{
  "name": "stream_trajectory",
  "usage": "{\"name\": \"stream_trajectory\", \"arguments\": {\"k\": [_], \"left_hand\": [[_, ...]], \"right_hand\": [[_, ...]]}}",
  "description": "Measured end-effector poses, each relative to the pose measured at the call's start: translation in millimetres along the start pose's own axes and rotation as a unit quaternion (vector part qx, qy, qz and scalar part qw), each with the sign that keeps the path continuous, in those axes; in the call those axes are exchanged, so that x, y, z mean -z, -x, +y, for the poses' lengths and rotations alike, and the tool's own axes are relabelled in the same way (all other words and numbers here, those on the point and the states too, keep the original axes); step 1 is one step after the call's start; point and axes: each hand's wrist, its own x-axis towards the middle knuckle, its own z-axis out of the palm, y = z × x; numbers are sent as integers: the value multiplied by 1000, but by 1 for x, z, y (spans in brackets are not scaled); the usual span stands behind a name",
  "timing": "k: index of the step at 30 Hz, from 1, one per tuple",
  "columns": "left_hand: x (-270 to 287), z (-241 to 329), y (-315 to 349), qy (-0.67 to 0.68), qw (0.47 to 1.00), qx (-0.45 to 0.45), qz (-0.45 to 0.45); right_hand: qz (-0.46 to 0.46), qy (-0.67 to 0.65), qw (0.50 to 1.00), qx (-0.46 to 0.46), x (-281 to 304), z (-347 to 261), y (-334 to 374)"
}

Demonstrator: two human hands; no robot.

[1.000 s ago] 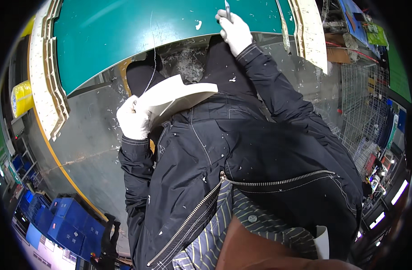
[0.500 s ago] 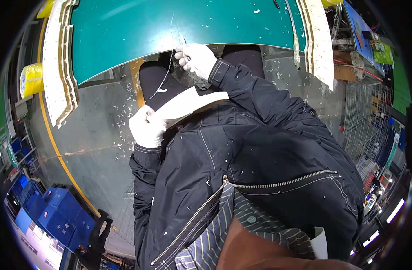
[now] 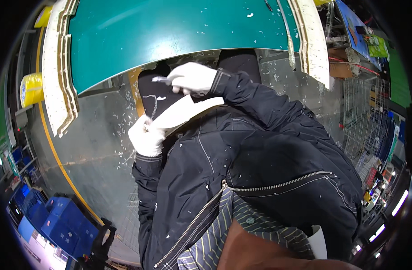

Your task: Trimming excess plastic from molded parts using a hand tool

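Observation:
A white glove covers my left hand (image 3: 146,136), its fingers closed round the left end of a smooth, curved white piece (image 3: 181,113), which lies across my lap in front of the jacket. From near those fingers a thin pale strip (image 3: 154,104) curls up over my thigh. My right hand (image 3: 193,77), also gloved in white, is above the curved piece and closed on a slim pale tool (image 3: 161,79) whose tip points left. Blur hides the tool's exact kind. A small white scrap (image 3: 161,98) rests on my dark trousers.
Ahead is a green tabletop (image 3: 183,27) dotted with white shavings, between stacked cream boards on the left (image 3: 57,67) and right (image 3: 311,45). A yellow roll (image 3: 31,89) sits at the left, blue boxes (image 3: 66,225) at lower left, a wire cage (image 3: 363,117) at right. Shavings litter the floor.
My right hand has come down from the table edge toward the curved piece, its tool swinging from pointing up to pointing left. The long strip now shows as a short curl near my left hand.

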Motion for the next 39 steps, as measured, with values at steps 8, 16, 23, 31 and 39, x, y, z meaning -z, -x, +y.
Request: {"name": "stream_trajectory", "arguments": {"k": [8, 16, 23, 31, 39], "left_hand": [[74, -17, -25, -17, 987, -55, 148], [209, 114, -64, 164, 936, -75, 303], [288, 151, -64, 64, 856, -392, 332], [326, 135, -56, 163, 846, -431, 269], [369, 118, -40, 213, 848, -429, 225]], "right_hand": [[595, 369, 713, 50, 187, 43, 50], [544, 47, 836, 62, 263, 104, 79], [578, 460, 674, -1, 247, 105, 100], [487, 469, 732, -84, 215, 86, 107], [-93, 328, 932, 126, 79, 54, 100]]}}
